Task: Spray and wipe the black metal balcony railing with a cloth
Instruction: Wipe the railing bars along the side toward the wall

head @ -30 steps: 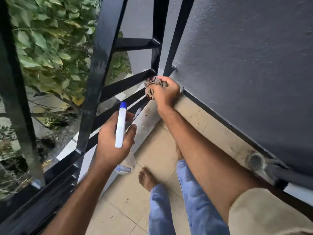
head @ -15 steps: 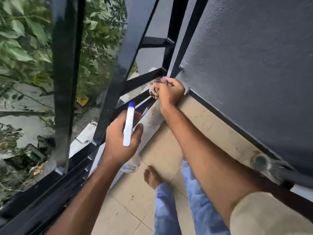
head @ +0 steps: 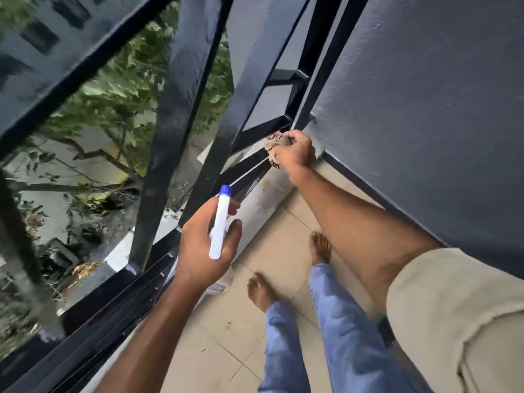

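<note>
Right hand: the right hand (head: 295, 153), centre-right of the frame, grips a crumpled brownish cloth (head: 272, 145) and presses it onto a low bar.
Left hand: the left hand (head: 204, 245), lower centre, is curled round a white spray bottle with a blue tip (head: 219, 222), held upright near the bars.
Railing: the black metal balcony railing (head: 175, 109) runs from lower left up to the corner where it meets the dark grey plastered wall (head: 425, 109); the wiping is at that corner.
Risk, drop: the gaps between the bars are wide and open onto the ground below. A slack grip could probably send the cloth or bottle through.
Risk, missed spots: a bunched cloth touches little metal, so the joints may stay dirty.
Risk, slip: bare feet stand on the beige tiled floor (head: 226, 350), and overspray would likely make it slick.
Materials: the railing is made of flat-sided, glossy painted bars. The wall is matt and grainy, the cloth soft and wrinkled, the bottle smooth plastic and the tiles smooth with thin joints.
</note>
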Available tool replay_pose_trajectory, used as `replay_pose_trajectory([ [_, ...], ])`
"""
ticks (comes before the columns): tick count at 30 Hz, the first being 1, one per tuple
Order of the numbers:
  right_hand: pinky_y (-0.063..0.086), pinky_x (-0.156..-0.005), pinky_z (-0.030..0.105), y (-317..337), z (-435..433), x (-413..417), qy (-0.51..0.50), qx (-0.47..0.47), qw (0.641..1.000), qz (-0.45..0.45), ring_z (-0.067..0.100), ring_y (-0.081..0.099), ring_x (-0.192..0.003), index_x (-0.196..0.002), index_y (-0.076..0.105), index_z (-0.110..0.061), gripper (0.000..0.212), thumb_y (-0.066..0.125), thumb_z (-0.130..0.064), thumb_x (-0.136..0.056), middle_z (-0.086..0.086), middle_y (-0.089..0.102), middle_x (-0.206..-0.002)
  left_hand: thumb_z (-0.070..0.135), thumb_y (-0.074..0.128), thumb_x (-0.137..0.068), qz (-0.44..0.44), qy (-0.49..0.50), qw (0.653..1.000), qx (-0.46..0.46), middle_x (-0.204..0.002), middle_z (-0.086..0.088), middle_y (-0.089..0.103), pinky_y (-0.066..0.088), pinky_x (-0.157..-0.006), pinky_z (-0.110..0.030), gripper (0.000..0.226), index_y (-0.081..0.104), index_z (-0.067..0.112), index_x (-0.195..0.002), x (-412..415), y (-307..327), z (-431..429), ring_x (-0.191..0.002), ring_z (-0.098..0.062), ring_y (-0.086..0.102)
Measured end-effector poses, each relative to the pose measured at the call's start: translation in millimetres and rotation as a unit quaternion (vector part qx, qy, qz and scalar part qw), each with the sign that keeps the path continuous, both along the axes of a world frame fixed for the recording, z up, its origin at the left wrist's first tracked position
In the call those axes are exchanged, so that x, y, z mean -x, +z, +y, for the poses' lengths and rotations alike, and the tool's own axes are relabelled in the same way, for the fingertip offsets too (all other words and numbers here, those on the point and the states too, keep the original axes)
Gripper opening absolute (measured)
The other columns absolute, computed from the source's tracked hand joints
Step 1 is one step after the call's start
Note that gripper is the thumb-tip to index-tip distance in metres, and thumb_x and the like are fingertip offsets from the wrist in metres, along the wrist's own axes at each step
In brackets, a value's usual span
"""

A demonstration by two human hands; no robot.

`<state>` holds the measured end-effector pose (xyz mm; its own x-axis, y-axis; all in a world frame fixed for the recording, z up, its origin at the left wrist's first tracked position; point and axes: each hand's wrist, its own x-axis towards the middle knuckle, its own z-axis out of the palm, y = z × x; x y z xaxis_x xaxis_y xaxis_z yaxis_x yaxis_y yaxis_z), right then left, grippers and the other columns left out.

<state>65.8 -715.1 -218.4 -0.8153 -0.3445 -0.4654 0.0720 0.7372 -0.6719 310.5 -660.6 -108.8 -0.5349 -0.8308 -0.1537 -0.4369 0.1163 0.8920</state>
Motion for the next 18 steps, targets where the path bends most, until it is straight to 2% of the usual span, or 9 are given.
replay_pose_trajectory([
  [2, 0.057, -0.081, 0.033, 9, 11, -14, 0.026, 0.005, 0.999, 0.022, 0.022, 0.067, -0.089, -0.091, 0.068, -0.033, 0.027, 0.075, -0.016, -0.072, -0.011, 0.073, -0.094, 0.02, 0.063, -0.091, -0.015, 0.004, 1.0, 0.005, -0.103, 0.007, 0.065, 0.058, -0.067, -0.051, 0.018, 0.063, 0.023, -0.109, -7, 0, 3, -0.079, -0.023, 0.067],
  [5, 0.051, -0.068, 0.019, 26, 35, -49, -0.003, 0.07, 0.997, 0.02, 0.015, 0.06, -0.084, -0.095, 0.065, -0.029, 0.029, 0.079, -0.016, -0.074, -0.015, 0.064, -0.091, 0.022, 0.064, -0.091, -0.025, 0.025, 0.999, 0.004, -0.105, 0.01, 0.066, 0.059, -0.069, -0.052, 0.021, 0.063, 0.026, -0.112, -21, 0, 10, -0.079, -0.019, 0.067],
  [7, 0.037, -0.057, 0.003, 31, 51, -74, -0.024, 0.111, 0.994, 0.0, 0.015, 0.06, -0.086, -0.097, 0.061, -0.028, 0.034, 0.08, -0.012, -0.074, -0.008, 0.065, -0.1, 0.021, 0.064, -0.09, -0.027, 0.039, 0.999, -0.002, -0.1, 0.011, 0.065, 0.059, -0.068, -0.052, 0.021, 0.063, 0.027, -0.11, -30, 1, 14, -0.077, -0.018, 0.066],
  [10, 0.035, -0.056, 0.0, 37, 66, -103, -0.044, 0.137, 0.988, -0.056, 0.017, 0.062, -0.085, -0.106, 0.058, -0.023, 0.043, 0.082, -0.009, -0.073, 0.0, 0.068, -0.104, 0.021, 0.061, -0.091, -0.036, 0.057, 0.998, -0.011, -0.093, 0.005, 0.064, 0.058, -0.062, -0.047, 0.015, 0.062, 0.023, -0.105, -41, 5, 16, -0.069, -0.024, 0.065],
  [12, 0.042, -0.058, 0.003, 39, 73, -119, -0.05, 0.145, 0.982, -0.11, 0.016, 0.064, -0.084, -0.108, 0.057, -0.025, 0.045, 0.081, -0.005, -0.075, -0.003, 0.068, -0.102, 0.022, 0.06, -0.09, -0.041, 0.08, 0.996, -0.013, -0.095, 0.006, 0.066, 0.057, -0.059, -0.035, 0.016, 0.062, 0.023, -0.106, -44, 8, 17, -0.066, -0.022, 0.066],
  [14, 0.053, -0.07, 0.014, 42, 78, -141, -0.002, 0.147, 0.978, -0.146, 0.013, 0.067, -0.089, -0.106, 0.057, -0.039, 0.051, 0.082, -0.009, -0.072, -0.011, 0.069, -0.102, 0.023, 0.06, -0.089, -0.05, 0.098, 0.994, -0.012, -0.096, 0.009, 0.067, 0.054, -0.06, -0.026, 0.018, 0.061, 0.026, -0.106, -48, 10, 18, -0.066, -0.021, 0.068],
  [16, 0.057, -0.087, 0.032, 46, 84, -164, 0.07, 0.159, 0.975, -0.137, 0.01, 0.069, -0.097, -0.103, 0.061, -0.047, 0.051, 0.08, -0.015, -0.067, -0.015, 0.071, -0.105, 0.022, 0.061, -0.089, -0.06, 0.095, 0.994, -0.004, -0.095, 0.012, 0.067, 0.054, -0.062, -0.027, 0.017, 0.061, 0.029, -0.105, -49, 10, 17, -0.068, -0.019, 0.069],
  [18, 0.056, -0.092, 0.041, 49, 88, -180, 0.129, 0.174, 0.971, -0.099, 0.011, 0.068, -0.103, -0.106, 0.069, -0.04, 0.043, 0.076, -0.018, -0.069, -0.014, 0.071, -0.109, 0.021, 0.061, -0.09, -0.057, 0.097, 0.994, -0.004, -0.093, 0.012, 0.068, 0.055, -0.065, -0.032, 0.016, 0.062, 0.026, -0.105, -48, 9, 17, -0.069, -0.017, 0.07],
])
